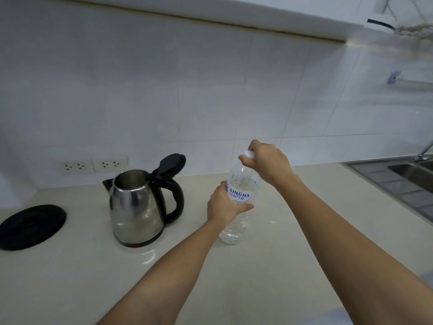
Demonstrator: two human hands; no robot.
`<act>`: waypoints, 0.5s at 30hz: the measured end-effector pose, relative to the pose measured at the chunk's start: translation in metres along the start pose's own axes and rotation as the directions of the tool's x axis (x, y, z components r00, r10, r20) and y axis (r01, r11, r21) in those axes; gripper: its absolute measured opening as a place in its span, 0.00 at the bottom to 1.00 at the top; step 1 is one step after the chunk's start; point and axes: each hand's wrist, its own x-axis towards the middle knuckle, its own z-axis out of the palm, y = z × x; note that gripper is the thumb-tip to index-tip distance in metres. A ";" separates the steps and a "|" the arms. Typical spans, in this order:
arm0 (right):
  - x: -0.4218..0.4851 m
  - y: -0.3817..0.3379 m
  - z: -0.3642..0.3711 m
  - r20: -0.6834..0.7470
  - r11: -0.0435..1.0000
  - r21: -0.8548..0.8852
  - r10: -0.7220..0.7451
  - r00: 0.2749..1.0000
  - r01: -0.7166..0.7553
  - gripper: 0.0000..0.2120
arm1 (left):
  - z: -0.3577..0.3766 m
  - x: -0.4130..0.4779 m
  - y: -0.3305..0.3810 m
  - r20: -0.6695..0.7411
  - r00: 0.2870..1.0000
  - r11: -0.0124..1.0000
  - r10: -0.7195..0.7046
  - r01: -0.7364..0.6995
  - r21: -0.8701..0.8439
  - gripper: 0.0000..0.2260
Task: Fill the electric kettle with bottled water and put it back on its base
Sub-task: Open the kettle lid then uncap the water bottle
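The pale desk [269, 266] is seen to carry everything, with a steel sink [403, 177] set into it at the far right. The electric kettle [137, 207], of polished steel with a black handle, is stood on the desk off its base, its black lid [169, 166] hinged upright and its mouth open; no water can be made out inside. The round black base [31, 226] is left well apart, to the kettle's left. Just right of the kettle, a clear water bottle [239, 195], labelled in blue and apparently full, is held upright on the desk. Its middle is gripped by the left hand [225, 207], and its white cap [248, 154] is pinched by the closed right hand [267, 160]. The task is judged early: uncapping, pouring, closing the lid and reseating are left.
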 end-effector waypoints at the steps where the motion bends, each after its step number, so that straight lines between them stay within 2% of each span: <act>1: -0.003 -0.010 -0.002 -0.005 1.000 0.003 -0.018 1.000 0.018 0.18 | -0.010 -0.005 -0.002 -0.009 1.000 1.000 0.005 -0.005 -0.002 0.32; 8: -0.033 -0.103 -0.006 -0.022 0.983 0.057 -0.174 0.984 0.175 0.16 | -0.101 -0.056 -0.025 -0.113 0.993 1.000 0.020 -0.019 0.011 0.31; 12: -0.055 -0.165 0.004 0.006 0.963 0.131 -0.237 0.972 0.234 0.14 | -0.160 -0.091 -0.051 -0.177 0.984 0.999 0.026 -0.031 -0.026 0.32; 15: -0.069 -0.211 0.014 0.043 0.947 0.155 -0.290 0.956 0.280 0.15 | -0.201 -0.113 -0.075 -0.233 0.973 1.000 0.007 -0.002 0.020 0.33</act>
